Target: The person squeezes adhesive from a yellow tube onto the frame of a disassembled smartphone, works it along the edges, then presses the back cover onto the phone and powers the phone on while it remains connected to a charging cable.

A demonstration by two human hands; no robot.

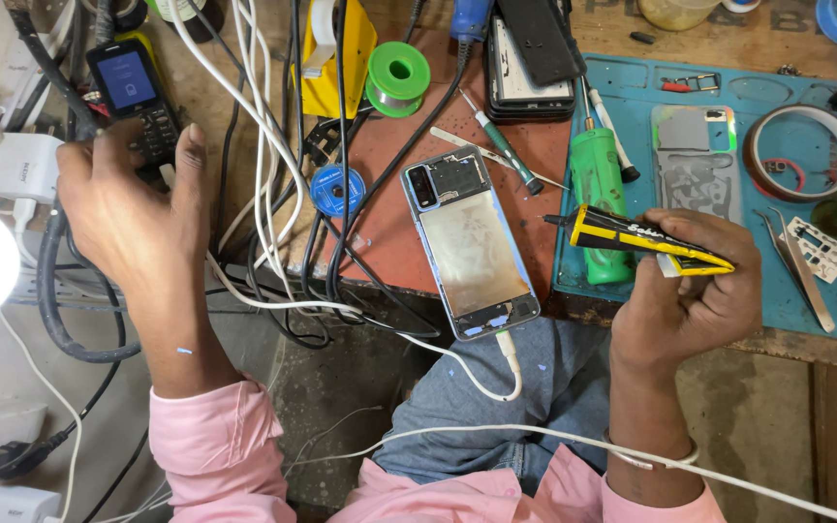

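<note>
Phone is lying face down on the red mat at the bench edge, back cover off, bare metal and camera module showing, white cable plugged into its bottom end. Frame rim is looking bare, no glue bead visible, so I'd judge gluing isn't started and closing up is still left. Right hand is gripping the yellow-black glue tube, fingers closed round its crimped end, nozzle pointing left toward the phone but apart from it. Left hand is resting on the cable tangle by a keypad phone, fingers curled; can't tell what they're gripping. Likely back cover is sitting on the blue mat, beside a green screwdriver and tweezers.
</note>
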